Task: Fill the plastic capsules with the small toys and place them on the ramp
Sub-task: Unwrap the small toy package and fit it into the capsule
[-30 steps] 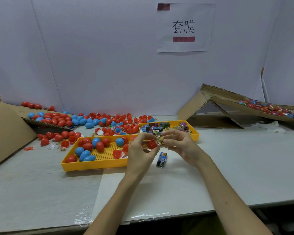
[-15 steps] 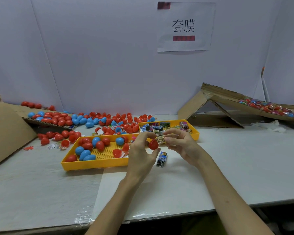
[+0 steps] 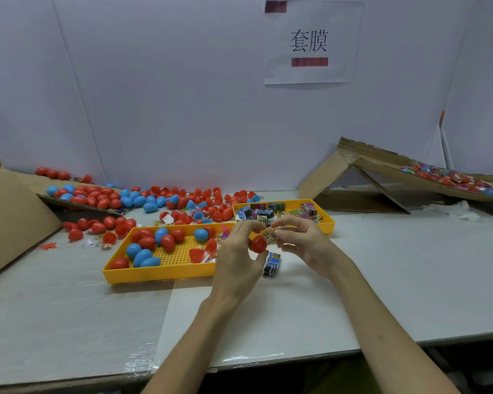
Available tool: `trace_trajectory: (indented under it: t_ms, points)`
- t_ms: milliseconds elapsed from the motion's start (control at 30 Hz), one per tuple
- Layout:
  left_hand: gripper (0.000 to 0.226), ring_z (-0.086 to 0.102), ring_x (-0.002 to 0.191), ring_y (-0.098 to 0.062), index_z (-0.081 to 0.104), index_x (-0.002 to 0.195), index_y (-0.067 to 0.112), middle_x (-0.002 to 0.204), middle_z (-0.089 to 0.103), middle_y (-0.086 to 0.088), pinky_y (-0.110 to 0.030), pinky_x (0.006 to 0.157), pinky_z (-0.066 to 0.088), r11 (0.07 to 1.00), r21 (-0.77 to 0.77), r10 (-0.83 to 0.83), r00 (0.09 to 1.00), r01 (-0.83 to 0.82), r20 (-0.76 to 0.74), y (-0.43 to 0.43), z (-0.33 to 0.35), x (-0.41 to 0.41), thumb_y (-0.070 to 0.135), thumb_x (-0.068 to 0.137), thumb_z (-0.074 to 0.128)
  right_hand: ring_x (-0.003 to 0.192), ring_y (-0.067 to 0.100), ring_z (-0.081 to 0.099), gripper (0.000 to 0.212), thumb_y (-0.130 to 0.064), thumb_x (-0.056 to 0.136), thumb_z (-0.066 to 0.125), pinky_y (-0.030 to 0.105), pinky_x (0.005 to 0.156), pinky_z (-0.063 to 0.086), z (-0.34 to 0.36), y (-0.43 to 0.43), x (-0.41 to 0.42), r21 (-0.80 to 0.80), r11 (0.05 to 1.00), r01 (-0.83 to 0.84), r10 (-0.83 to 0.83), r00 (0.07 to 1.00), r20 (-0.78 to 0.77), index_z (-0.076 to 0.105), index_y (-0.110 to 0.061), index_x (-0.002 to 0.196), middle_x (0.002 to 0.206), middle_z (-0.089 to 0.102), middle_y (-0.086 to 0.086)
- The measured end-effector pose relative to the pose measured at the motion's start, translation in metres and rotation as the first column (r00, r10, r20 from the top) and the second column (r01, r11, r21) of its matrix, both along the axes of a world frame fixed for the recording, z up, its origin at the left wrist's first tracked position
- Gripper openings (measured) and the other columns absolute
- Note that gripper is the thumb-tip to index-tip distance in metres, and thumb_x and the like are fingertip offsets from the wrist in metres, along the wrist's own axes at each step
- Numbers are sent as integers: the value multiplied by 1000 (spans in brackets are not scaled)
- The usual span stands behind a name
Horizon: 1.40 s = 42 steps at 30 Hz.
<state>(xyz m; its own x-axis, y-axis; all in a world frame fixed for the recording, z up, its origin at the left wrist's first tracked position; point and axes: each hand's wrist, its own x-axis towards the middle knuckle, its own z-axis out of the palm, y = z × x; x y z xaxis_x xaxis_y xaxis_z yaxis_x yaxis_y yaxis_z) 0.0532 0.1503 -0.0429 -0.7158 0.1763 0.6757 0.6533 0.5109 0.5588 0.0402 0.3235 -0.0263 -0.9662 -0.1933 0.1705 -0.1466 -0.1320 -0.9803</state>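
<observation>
Your white table [image 3: 382,280] carries everything here. At its far right the cardboard ramp [image 3: 382,172] slopes down to the right, with filled capsules lying on its lower part; that end is cut off by the edge of the view. Ahead of you sit two yellow trays. The big tray [image 3: 160,275] has red and blue capsules on its perforated floor. Just behind and to the right of it, the small tray [image 3: 329,220] is heaped with printed toy packets.

Your hands meet above the table, in front of where the trays adjoin, with both forearms coming in from the bottom edge. Your left hand [image 3: 236,251] curls round a red capsule half [image 3: 258,244], thumb beneath and fingers over the top. Your right hand [image 3: 305,243] pinches a small toy packet [image 3: 269,236] between thumb and fingertips, the lower fingers loosely bent.

The packet touches the capsule half on the side facing your right hand. Your fingers cover the joint, so you cannot tell whether any of it sits inside. A second packet [image 3: 271,264] lies flat on the table just below your hands, touching neither. Its print is too small to read.
</observation>
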Motion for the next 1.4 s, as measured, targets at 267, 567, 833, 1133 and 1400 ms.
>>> trace_trajectory:
  t_ms: [267, 567, 833, 1133, 1400]
  points:
    - [45, 59, 89, -12, 60, 115, 13, 114, 62, 1, 0, 72, 42, 999, -31, 21, 1000, -20, 23, 0, 0, 0, 4, 77, 83, 71, 12, 63, 15, -22, 75, 76, 24, 69, 54, -1, 1, -1, 17, 1000, -10, 10, 1000, -2, 78, -26, 89, 84, 71, 4]
    - [38, 59, 88, -13, 66, 107, 14, 106, 59, 5, -4, 71, 42, 1000, -13, 4, 1000, -4, 27, 0, -2, -4, 6, 76, 85, 72, 12, 63, 14, -27, 74, 76, 23, 70, 54, -2, 1, -2, 61, 998, 5, -5, 1000, -6, 78, -27, 88, 84, 71, 2]
    - [34, 62, 77, -2, 68, 104, 12, 96, 66, 6, -9, 65, 48, 992, 123, -19, 999, 13, 49, 0, -2, -5, 6, 76, 85, 70, 12, 62, 15, -30, 74, 76, 24, 69, 52, -3, 0, -3, 15, 1000, 14, -13, 999, -32, 78, -22, 87, 83, 70, 3]
    - [34, 69, 86, 7, 64, 103, 22, 98, 69, 14, -12, 77, 55, 945, 324, -118, 972, 48, 202, -2, 1, -7, 10, 78, 84, 68, 11, 64, 14, -30, 72, 77, 25, 67, 48, -4, 1, -7, -25, 997, 77, -76, 997, 18, 78, -21, 82, 78, 71, 1]
    - [30, 70, 94, 1, 68, 110, 24, 102, 72, 12, -13, 82, 54, 933, 351, -162, 963, 79, 214, -1, 1, -8, 9, 85, 78, 69, 14, 64, 21, -27, 76, 75, 24, 64, 51, -7, 3, -11, 1, 988, 155, -155, 988, 9, 76, -14, 92, 81, 71, 5]
